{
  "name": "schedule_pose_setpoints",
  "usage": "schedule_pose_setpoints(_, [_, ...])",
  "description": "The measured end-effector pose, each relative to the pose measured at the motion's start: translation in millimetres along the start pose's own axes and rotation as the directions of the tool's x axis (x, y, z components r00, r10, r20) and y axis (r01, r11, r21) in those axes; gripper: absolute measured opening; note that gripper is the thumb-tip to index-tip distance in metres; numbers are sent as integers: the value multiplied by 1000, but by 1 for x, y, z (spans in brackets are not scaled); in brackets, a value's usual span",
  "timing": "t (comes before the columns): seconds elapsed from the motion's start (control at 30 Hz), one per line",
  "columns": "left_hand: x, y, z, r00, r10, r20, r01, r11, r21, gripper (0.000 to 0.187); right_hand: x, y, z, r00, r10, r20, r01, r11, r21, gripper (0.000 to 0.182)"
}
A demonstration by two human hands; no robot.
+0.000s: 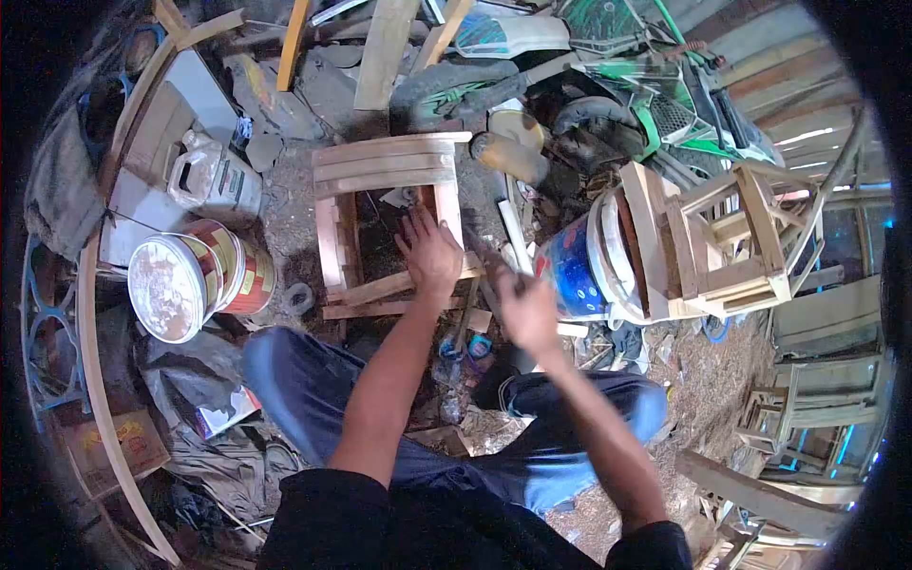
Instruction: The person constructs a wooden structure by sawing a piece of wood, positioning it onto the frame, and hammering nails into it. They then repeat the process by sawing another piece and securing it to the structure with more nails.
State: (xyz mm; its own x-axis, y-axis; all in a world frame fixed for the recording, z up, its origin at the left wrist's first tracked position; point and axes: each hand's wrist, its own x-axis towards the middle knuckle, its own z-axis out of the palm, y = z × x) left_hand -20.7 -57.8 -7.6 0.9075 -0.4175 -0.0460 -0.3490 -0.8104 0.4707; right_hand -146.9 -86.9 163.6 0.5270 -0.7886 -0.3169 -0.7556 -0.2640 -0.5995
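A small pale wooden frame [332, 242], with curved slats across its far end and a dark opening in the middle, lies on the ground before me. My left hand [429, 249] is on its right side, fingers spread and reaching over the opening. Just right of the frame, my right hand [528, 313] is closed around the handle of a dark tool that looks like a hammer [489, 261]. Motion blurs this hand and the tool, whose far end points at the frame's right side. A loose wooden strip [389, 309] lies along the frame's near edge.
Paint buckets [171, 285] and a whitish jerrycan [217, 179] stand at left. On the right, a blue bucket [573, 269] lies beside another wooden frame [727, 237]. Green and black machine parts [655, 104] are piled at the back. Wood shavings cover the ground [698, 380].
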Motion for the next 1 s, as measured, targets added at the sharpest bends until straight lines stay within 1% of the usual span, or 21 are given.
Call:
schedule_pose_setpoints(0.03, [2, -1, -2, 1000, 6, -6, -6, 1000, -1, 58, -13, 37, 25, 971, -181, -156, 177, 983, -37, 42])
schedule_pose_setpoints(0.07, [1, 1, -2, 998, 14, -63, -14, 1000, -1, 58, -32, 55, 43, 934, -264, -240, 309, 935, 172, 31])
schedule_pose_setpoints(0.1, [3, 1, -3, 997, 21, -76, -21, 1000, 3, 58, -39, 86, 70, 874, -319, -367, 424, 869, 254, 23])
schedule_pose_setpoints(0.13, [5, -1, -3, 989, 100, -107, -98, 995, 26, 58, -48, 112, 90, 929, -213, -303, 310, 893, 325, 25])
schedule_pose_setpoints(0.17, [6, -2, 0, 975, 176, -135, -171, 984, 49, 59, -50, 128, 110, 916, -178, -360, 336, 830, 445, 27])
schedule_pose_setpoints(0.27, [9, 3, -6, 975, 176, -138, -170, 984, 57, 56, -46, 146, 135, 931, -147, -334, 293, 846, 446, 27])
schedule_pose_setpoints(0.33, [8, 1, -4, 965, 191, -179, -182, 981, 64, 54, -38, 155, 142, 976, -130, -175, 195, 880, 434, 28])
schedule_pose_setpoints(0.37, [7, 2, -4, 966, 191, -176, -182, 981, 68, 54, -37, 158, 145, 977, -128, -173, 192, 879, 437, 28])
schedule_pose_setpoints(0.43, [7, 2, -3, 945, 212, -249, -215, 976, 17, 53, -37, 152, 140, 968, -46, -248, 194, 765, 614, 28])
schedule_pose_setpoints(0.47, [7, 2, -3, 948, 204, -246, -206, 978, 18, 53, -37, 148, 131, 952, -58, -301, 228, 792, 567, 30])
schedule_pose_setpoints(0.5, [7, 3, -6, 950, 213, -229, -209, 977, 40, 53, -41, 143, 124, 956, -56, -288, 217, 795, 566, 30])
schedule_pose_setpoints(0.57, [7, 2, -1, 955, 214, -206, -205, 977, 65, 52, -46, 136, 114, 957, -93, -275, 208, 881, 426, 32])
schedule_pose_setpoints(0.6, [10, 1, 2, 951, 198, -237, -184, 980, 81, 52, -58, 135, 108, 976, -102, -194, 168, 917, 361, 33])
schedule_pose_setpoints(0.63, [10, 2, 1, 945, 188, -268, -167, 981, 98, 52, -70, 140, 109, 977, -96, -188, 161, 917, 366, 33])
schedule_pose_setpoints(0.67, [9, 2, -1, 972, 161, -174, -146, 985, 96, 55, -82, 147, 110, 970, -116, -212, 182, 929, 322, 33])
schedule_pose_setpoints(0.7, [9, 2, 1, 972, 162, -170, -147, 984, 98, 55, -87, 149, 110, 961, -138, -238, 203, 939, 276, 34])
schedule_pose_setpoints(0.77, [7, -1, 9, 954, 228, -193, -202, 968, 145, 58, -61, 127, 98, 951, -177, -253, 245, 931, 269, 38])
schedule_pose_setpoints(0.83, [8, -3, 7, 956, 226, -185, -203, 970, 134, 60, -21, 100, 81, 999, -21, -32, 24, 994, 111, 41])
schedule_pose_setpoints(0.9, [8, -2, 4, 951, 246, -185, -226, 966, 122, 61, -33, 96, 73, 998, -41, -47, 48, 984, 173, 42])
schedule_pose_setpoints(0.97, [-3, 2, 6, 979, 182, -88, -176, 982, 75, 64, -48, 102, 71, 995, -74, -72, 88, 971, 220, 43])
schedule_pose_setpoints(1.0, [-1, 3, 5, 979, 179, -99, -172, 982, 72, 64, -54, 105, 75, 986, -92, -142, 129, 952, 278, 44])
